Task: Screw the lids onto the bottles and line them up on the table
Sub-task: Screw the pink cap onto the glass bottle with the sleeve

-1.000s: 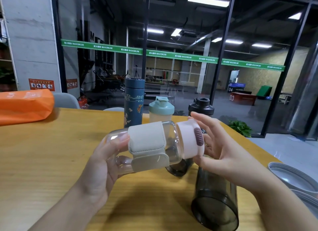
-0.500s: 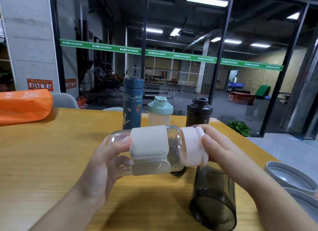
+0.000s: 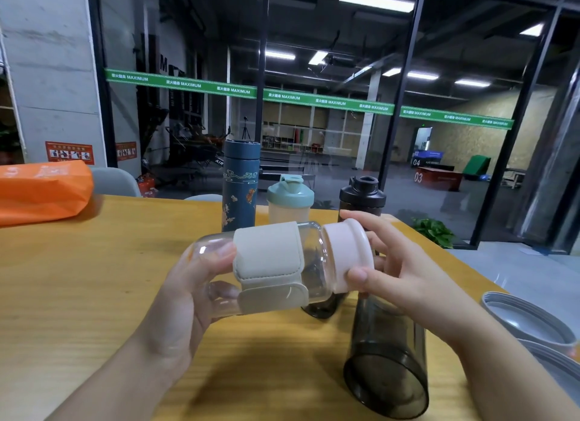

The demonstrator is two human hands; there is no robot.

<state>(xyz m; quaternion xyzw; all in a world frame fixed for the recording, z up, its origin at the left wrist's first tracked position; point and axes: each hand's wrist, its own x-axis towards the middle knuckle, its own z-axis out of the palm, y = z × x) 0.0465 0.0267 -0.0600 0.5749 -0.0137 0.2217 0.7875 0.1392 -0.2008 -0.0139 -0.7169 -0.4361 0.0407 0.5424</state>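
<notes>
Sideways above the table, left hand (image 3: 185,298) grips the glass bottle (image 3: 270,266); right hand (image 3: 395,270) pinches its pink lid (image 3: 348,254).

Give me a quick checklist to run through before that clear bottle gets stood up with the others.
1. Left hand holds the clear bottle firmly: ok, fingers wrapped round its base end.
2. Pink lid sits on the neck: ok, held by the right hand.
3. Lid screwed fully tight: cannot tell.
4. Row to join exists: ok, blue flask, green-lid shaker and black bottle stand capped at the far edge.
5. Free spot in that row: cannot tell, the hands hide the table there.
6. Path is clear: not ok, a dark bottle lies just below the right hand.
</notes>
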